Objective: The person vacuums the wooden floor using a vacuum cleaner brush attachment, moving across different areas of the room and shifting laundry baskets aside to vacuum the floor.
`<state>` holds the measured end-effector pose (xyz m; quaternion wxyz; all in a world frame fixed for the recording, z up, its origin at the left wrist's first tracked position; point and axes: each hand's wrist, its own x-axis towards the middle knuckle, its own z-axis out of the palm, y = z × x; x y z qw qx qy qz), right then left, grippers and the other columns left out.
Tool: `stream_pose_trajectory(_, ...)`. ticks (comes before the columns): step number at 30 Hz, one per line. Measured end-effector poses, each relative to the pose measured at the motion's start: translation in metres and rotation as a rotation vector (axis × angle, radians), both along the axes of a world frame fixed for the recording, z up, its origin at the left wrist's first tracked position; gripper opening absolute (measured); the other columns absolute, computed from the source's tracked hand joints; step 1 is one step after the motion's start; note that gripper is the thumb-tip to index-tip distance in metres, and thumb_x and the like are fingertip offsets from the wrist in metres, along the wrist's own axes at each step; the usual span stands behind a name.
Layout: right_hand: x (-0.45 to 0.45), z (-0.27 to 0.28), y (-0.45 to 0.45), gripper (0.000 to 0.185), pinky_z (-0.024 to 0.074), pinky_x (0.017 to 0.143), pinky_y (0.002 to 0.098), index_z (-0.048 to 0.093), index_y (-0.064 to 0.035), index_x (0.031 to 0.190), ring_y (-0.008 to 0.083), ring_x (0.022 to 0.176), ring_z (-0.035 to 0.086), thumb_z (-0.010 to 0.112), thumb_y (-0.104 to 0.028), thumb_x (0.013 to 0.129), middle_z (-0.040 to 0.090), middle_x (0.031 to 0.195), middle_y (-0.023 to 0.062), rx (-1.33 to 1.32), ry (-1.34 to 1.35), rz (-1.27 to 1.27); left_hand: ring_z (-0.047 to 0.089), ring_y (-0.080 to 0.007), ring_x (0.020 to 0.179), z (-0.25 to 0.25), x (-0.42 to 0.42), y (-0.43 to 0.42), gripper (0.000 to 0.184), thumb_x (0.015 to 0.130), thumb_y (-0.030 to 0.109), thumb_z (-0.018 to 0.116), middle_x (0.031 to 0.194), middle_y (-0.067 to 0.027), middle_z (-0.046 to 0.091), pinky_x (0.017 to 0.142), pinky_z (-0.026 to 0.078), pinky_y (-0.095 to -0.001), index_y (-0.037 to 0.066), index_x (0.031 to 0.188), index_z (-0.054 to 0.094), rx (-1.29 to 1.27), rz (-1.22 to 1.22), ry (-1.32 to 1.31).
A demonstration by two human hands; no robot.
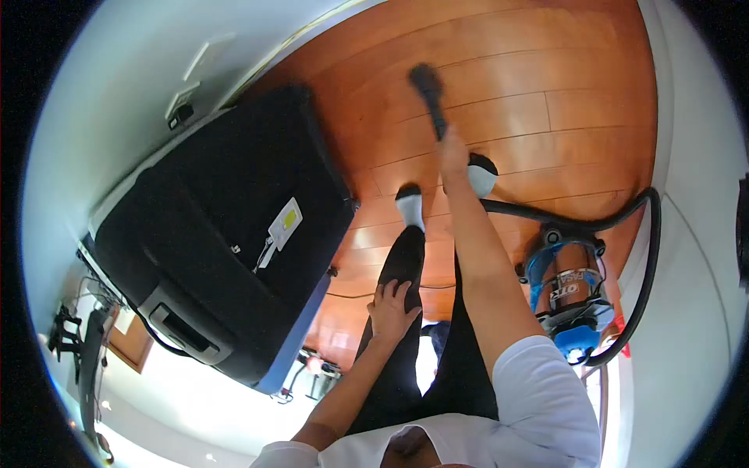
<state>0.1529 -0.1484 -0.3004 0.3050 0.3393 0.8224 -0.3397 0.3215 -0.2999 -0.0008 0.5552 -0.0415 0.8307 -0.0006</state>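
My right hand [452, 158] is closed around the handle end of a black vacuum cleaner nozzle [428, 90], whose blurred head is over the wooden floor [499, 86]. A black hose [654, 234] comes from behind my right arm and curves round to the vacuum cleaner [573, 273], which has a clear brown and blue body. My left hand [392, 310] rests on my black trouser leg near the knee, fingers spread, holding nothing. The join between nozzle and hose is hidden by my hand and arm.
A large black suitcase [226, 234] with a white tag [285, 224] stands on the left by the wall. My feet in white and black socks are on the floor ahead. A thin cable [351, 296] crosses the floor. A white wall [694, 234] bounds the right.
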Motion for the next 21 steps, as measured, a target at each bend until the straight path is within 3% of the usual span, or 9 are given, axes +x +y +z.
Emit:
stream_pose_trajectory(6,0.035,-0.062,0.058,0.042,0.0546,0.072,0.0479,0.051,-0.0048,0.121,0.0373,0.083,0.068,0.063,-0.023,0.085,0.067,0.099,0.0237,0.136,0.128,0.04,0.041,-0.0373,0.13,-0.023,0.042,-0.051,0.071,0.073,0.036,0.08,0.138,-0.0067,0.047,0.092,0.044,-0.0621,0.023,0.135,0.049,-0.037,-0.227,-0.057)
stream_pose_trajectory(8,0.059,-0.087,0.114,0.045,0.0551,0.069,0.0477,0.052,-0.0022,0.118,0.0392,0.08,0.068,0.066,-0.021,0.08,0.068,0.092,0.0247,0.152,0.181,-0.275,0.041,-0.0364,0.131,-0.027,0.043,-0.064,0.07,0.074,0.035,0.079,0.137,-0.0064,0.047,0.093,0.044,-0.0618,0.023,0.136,0.048,-0.011,-0.225,-0.074)
stream_pose_trajectory(11,0.04,-0.005,0.144,0.046,0.0547,0.069,0.0477,0.054,0.0015,0.112,0.043,0.08,0.068,0.069,-0.018,0.073,0.068,0.087,0.0277,-0.077,0.151,-0.808,0.041,-0.0348,0.131,-0.028,0.034,-0.079,0.068,0.076,0.033,0.077,0.138,-0.0066,0.048,0.096,0.044,-0.0591,0.022,0.136,0.047,0.007,-0.263,-0.091)
stream_pose_trajectory(12,0.058,-0.057,0.138,0.042,0.0543,0.069,0.048,0.054,0.0017,0.109,0.0434,0.079,0.068,0.068,-0.019,0.075,0.067,0.086,0.0287,0.02,0.289,-0.679,0.041,-0.0346,0.131,-0.029,0.037,-0.088,0.068,0.076,0.032,0.077,0.138,-0.0068,0.047,0.097,0.044,-0.0585,0.022,0.136,0.047,0.013,-0.267,-0.082)
stream_pose_trajectory(13,0.055,-0.044,0.109,0.036,0.054,0.07,0.049,0.054,0.0017,0.105,0.0433,0.079,0.068,0.065,-0.018,0.077,0.067,0.085,0.0287,0.081,0.211,-0.609,0.041,-0.0344,0.131,-0.025,0.042,-0.1,0.068,0.077,0.032,0.077,0.138,-0.007,0.047,0.097,0.043,-0.0578,0.022,0.136,0.047,0.013,-0.275,-0.084)
stream_pose_trajectory(14,0.072,-0.077,0.078,0.034,0.0523,0.053,0.0465,0.051,0.0035,0.103,0.0385,0.059,0.065,0.06,-0.018,0.078,0.063,0.072,0.0256,0.205,0.303,-0.426,0.042,-0.0347,0.131,-0.019,0.047,-0.108,0.067,0.076,0.032,0.078,0.138,-0.0075,0.048,0.098,0.044,-0.057,0.022,0.136,0.049,0.025,-0.282,-0.086)
stream_pose_trajectory(15,0.073,-0.048,0.036,0.036,0.0523,0.061,0.0485,0.051,0.0041,0.109,0.0422,0.072,0.066,0.055,-0.019,0.082,0.064,0.083,0.0281,0.094,0.254,-0.413,0.043,-0.035,0.131,-0.016,0.05,-0.112,0.067,0.075,0.031,0.078,0.138,-0.008,0.049,0.098,0.044,-0.0562,0.021,0.135,0.05,0.043,-0.285,-0.079)
stream_pose_trajectory(17,0.108,-0.093,-0.039,0.037,0.0502,0.076,0.0533,0.052,-0.0003,0.117,0.043,0.084,0.065,0.054,-0.023,0.087,0.064,0.098,0.0291,0.056,0.398,-0.205,0.043,-0.0354,0.13,-0.02,0.048,-0.115,0.066,0.074,0.031,0.079,0.137,-0.0084,0.05,0.099,0.045,-0.0556,0.021,0.134,0.051,0.07,-0.296,-0.055)
stream_pose_trajectory(21,0.107,-0.045,-0.078,0.04,0.0487,0.076,0.0526,0.05,-0.0072,0.122,0.0396,0.087,0.064,0.059,-0.02,0.086,0.064,0.093,0.0272,-0.03,0.08,0.064,0.042,-0.0357,0.131,-0.011,0.068,-0.124,0.064,0.075,0.031,0.078,0.138,-0.0083,0.05,0.1,0.044,-0.0553,0.021,0.133,0.052,0.083,-0.306,-0.07)
